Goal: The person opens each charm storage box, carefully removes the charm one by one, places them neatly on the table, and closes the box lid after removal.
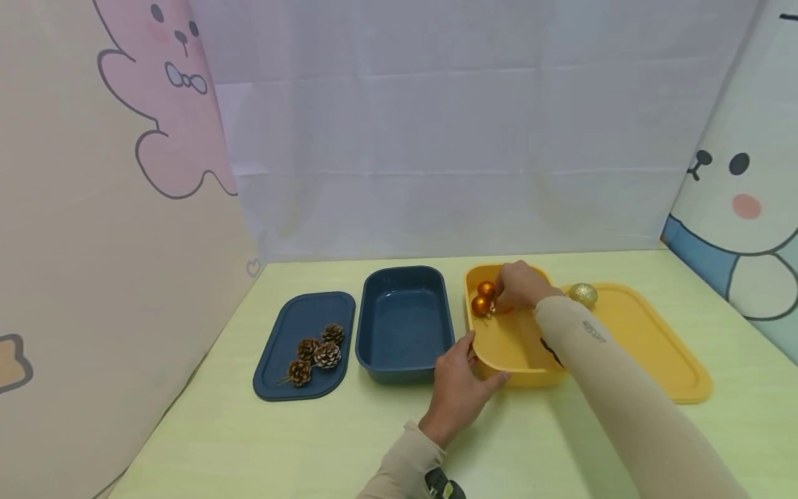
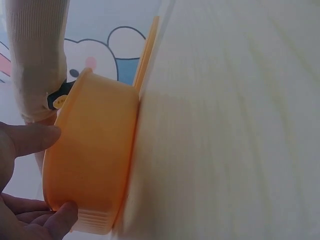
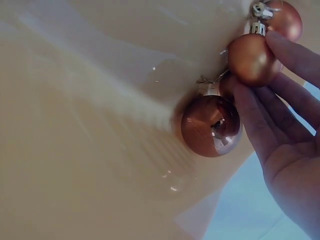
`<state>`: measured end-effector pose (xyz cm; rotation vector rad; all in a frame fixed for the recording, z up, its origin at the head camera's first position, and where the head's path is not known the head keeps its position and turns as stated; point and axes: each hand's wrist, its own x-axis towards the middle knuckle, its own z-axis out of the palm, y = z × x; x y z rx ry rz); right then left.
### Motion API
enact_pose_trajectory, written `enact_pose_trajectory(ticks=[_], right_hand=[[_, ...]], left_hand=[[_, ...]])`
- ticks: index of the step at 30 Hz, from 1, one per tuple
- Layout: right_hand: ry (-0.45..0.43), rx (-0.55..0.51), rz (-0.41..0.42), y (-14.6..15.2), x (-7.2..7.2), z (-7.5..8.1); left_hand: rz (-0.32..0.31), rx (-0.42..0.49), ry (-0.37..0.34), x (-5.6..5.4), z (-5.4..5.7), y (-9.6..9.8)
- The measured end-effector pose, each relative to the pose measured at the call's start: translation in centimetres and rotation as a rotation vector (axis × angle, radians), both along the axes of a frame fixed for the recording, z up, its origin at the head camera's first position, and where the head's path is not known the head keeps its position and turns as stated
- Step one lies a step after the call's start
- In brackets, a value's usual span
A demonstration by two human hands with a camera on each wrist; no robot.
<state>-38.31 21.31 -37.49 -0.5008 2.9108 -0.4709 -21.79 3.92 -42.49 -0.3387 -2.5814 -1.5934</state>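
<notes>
Inside the yellow box (image 1: pixel 508 339), my right hand (image 1: pixel 520 285) pinches a matte orange bauble (image 3: pixel 255 60) between thumb and fingers. A shiny orange bauble (image 3: pixel 212 126) and another orange bauble (image 3: pixel 286 21) lie close beside it, with silver caps showing. From above, the head view shows orange baubles (image 1: pixel 481 305) near the box's left wall; my right hand partly hides the others. My left hand (image 1: pixel 458 388) grips the box's near left corner from outside, thumb on the front wall and fingers along the left side.
A yellow lid (image 1: pixel 654 346) lies right of the box, with a gold glittery bauble (image 1: pixel 582 295) at its far left corner. Left of it stands a blue box (image 1: pixel 405 326). Several pine cones (image 1: pixel 327 355) rest on a blue lid (image 1: pixel 280 360) farther left.
</notes>
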Motion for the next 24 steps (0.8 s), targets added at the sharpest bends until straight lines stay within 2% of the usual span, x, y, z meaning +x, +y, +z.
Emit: enact_pose_trajectory(ticks=[8, 16, 24], right_hand=[[0.019, -0.093, 0.006, 0.2, 0.0, 0.9], [0.011, -0.265, -0.056, 1.2, 0.3, 1.5], [0.029, -0.344, -0.073, 1.9, 0.9, 2.5]], left_hand=[[0.001, 0.021, 0.013, 0.0, -0.1, 0.1], [-0.001, -0.002, 0.014, 0.1, -0.1, 0.2], [-0.004, 0.013, 0.011, 0.2, -0.2, 0.0]])
